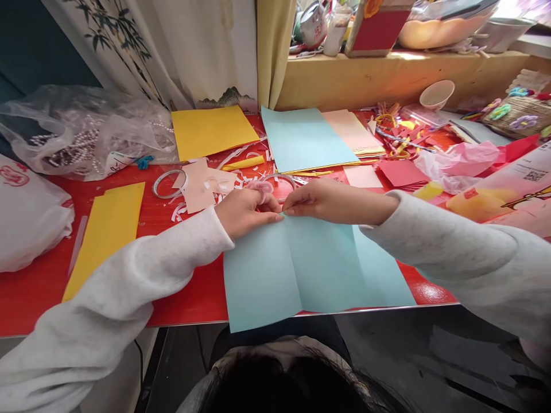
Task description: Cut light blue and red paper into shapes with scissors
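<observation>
The blue paper (310, 269) lies flat on the red tabletop (38, 287), right at its near edge, and its bottom corner hangs a little over that edge. That is close to the person's body, so both arms can reach it with ease. The left hand (243, 212) and the right hand (321, 201) meet at the middle of the paper's far edge. The fingers (269, 217) of the left hand are pressed together and pinch that edge, and the right hand's fingers (293, 207) pinch it just beside them, so the two hands almost touch. A fold line runs down the paper from that spot toward the near edge. It looks as if the hands hold the paper there to keep the fold line straight and stop the sheet from sliding. A long yellow paper (109, 229) lies near the left edge of the tabletop, well apart from the hands. Pale cut scraps (202, 186) and a ring of tape (169, 183) sit just past the left hand, close enough to grab. Near the far edge lie spare sheets, a yellow sheet (210, 131), a blue sheet (303, 137) and a pink sheet (350, 131), out of the way. A clear plastic bag (81, 129) sits by the far left corner, and a white bowl (437, 93) stands toward the far right.
</observation>
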Demonstrator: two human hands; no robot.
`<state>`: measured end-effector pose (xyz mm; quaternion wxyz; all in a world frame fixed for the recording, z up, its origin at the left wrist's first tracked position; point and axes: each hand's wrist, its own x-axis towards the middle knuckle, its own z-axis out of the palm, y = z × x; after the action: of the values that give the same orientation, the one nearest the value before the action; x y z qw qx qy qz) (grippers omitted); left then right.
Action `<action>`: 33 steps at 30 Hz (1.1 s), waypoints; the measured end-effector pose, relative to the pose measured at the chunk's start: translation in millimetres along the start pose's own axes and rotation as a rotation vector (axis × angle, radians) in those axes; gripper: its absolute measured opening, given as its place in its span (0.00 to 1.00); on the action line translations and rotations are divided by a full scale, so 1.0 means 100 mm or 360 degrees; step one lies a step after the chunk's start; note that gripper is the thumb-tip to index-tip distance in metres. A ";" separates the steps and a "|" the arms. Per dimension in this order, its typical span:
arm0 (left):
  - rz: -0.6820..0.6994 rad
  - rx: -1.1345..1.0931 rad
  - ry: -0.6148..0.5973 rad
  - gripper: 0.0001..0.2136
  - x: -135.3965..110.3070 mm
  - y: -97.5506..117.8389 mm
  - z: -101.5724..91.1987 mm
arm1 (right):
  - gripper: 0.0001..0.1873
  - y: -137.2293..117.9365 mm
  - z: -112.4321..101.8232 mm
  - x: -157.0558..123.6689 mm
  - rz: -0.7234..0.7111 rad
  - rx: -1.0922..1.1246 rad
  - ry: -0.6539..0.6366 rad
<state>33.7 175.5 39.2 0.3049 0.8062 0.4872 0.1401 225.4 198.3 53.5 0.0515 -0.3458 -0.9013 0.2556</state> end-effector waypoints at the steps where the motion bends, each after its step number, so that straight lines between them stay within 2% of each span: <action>1: -0.0049 0.0041 -0.0067 0.15 0.02 -0.06 0.03 | 0.10 0.03 0.05 0.00 0.0073 -0.0144 0.0079; 3: -0.0084 0.0238 -0.0067 0.21 0.03 -0.20 0.10 | 0.13 0.08 0.18 -0.04 0.0156 -0.0427 0.0247; 5: 0.0036 0.0524 0.0034 0.26 -0.03 -0.31 0.18 | 0.18 0.10 0.33 -0.11 0.0056 -0.0523 0.0330; 8: 0.0329 0.0737 -0.0155 0.30 -0.22 -0.37 0.28 | 0.24 0.09 0.56 -0.25 -0.0151 -0.0450 0.0305; 11: 0.0487 0.0793 -0.0383 0.35 -0.41 -0.36 0.39 | 0.29 0.07 0.77 -0.34 -0.0196 -0.0469 0.0251; 14: 0.0526 0.0794 -0.0384 0.36 -0.50 -0.34 0.49 | 0.31 0.08 0.91 -0.36 -0.0168 -0.0520 0.0268; 24: 0.0425 0.0858 -0.0102 0.33 -0.59 -0.26 0.72 | 0.28 0.05 0.96 -0.38 -0.0084 -0.0575 0.0328; 29: 0.0227 0.0878 0.0110 0.35 -0.64 -0.20 0.83 | 0.28 0.05 0.97 -0.38 -0.0087 -0.0593 0.0345; 33: 0.0167 0.0881 0.0128 0.36 -0.65 -0.15 0.85 | 0.28 0.04 0.97 -0.38 -0.0084 -0.0620 0.0341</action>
<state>35.4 93.7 -31.5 0.0459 0.8767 0.4763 0.0491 230.4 134.9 -29.5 0.0859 -0.3507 -0.9318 0.0371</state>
